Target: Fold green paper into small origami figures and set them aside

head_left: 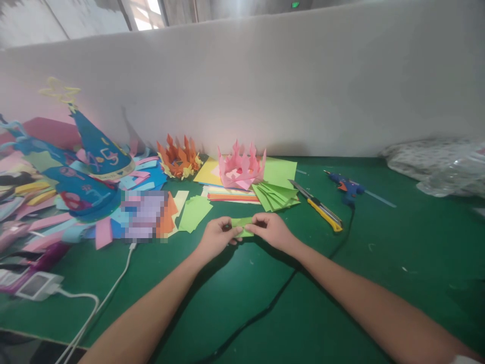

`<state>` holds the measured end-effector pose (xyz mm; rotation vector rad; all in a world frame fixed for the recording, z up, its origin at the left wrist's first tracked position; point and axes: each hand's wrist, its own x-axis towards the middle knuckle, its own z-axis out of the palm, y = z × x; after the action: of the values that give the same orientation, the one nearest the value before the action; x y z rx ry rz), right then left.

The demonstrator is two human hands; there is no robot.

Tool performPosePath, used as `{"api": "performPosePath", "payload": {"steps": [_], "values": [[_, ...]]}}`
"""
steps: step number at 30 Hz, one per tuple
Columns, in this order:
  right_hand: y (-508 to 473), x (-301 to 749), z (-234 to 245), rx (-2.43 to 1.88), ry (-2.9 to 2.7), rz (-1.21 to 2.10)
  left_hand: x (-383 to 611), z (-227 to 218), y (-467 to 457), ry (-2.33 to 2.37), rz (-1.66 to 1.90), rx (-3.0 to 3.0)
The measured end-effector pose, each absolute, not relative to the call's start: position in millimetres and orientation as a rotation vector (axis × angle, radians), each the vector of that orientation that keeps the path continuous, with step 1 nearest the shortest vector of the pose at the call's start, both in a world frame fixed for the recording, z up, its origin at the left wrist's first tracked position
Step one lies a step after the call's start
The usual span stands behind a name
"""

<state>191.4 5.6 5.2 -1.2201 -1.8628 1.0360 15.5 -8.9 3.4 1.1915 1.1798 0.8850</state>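
Note:
Between my two hands is a small piece of green paper (pixel 242 222), pinched at both ends over the table. My left hand (pixel 217 236) grips its left end with thumb and fingers. At the other end, my right hand (pixel 275 232) holds it the same way, thumbs nearly meeting at the middle. Just left of my left hand lie several flat green paper pieces (pixel 196 213). Beyond my right hand is a fanned stack of green paper (pixel 276 196). A pink paper crown (pixel 241 167) stands on coloured sheets behind my hands.
A yellow utility knife (pixel 322 212) and a blue glue gun (pixel 346 186) lie to the right; the gun's black cord (pixel 278 298) crosses under my right arm. Left are an orange paper crown (pixel 179 159), blue cone hats (pixel 100 149) and a white cable (pixel 123 273). A white partition (pixel 322 91) stands behind.

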Motion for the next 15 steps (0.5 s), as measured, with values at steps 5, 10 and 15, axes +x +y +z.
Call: {"api": "performPosePath", "payload": {"steps": [5, 10, 15], "values": [[7.3, 192.8, 4.6, -1.239, -1.827, 1.140, 11.6, 4.8, -6.3, 1.130, 0.814, 1.118], [6.7, 191.9, 4.8, -1.208, -1.756, 1.335, 11.4, 2.8, -6.7, 1.143, 0.854, 1.114], [4.9, 190.9, 6.3, -1.201, -1.708, 1.356, 13.4, 3.2, -7.3, 1.140, 0.896, 1.093]]}}
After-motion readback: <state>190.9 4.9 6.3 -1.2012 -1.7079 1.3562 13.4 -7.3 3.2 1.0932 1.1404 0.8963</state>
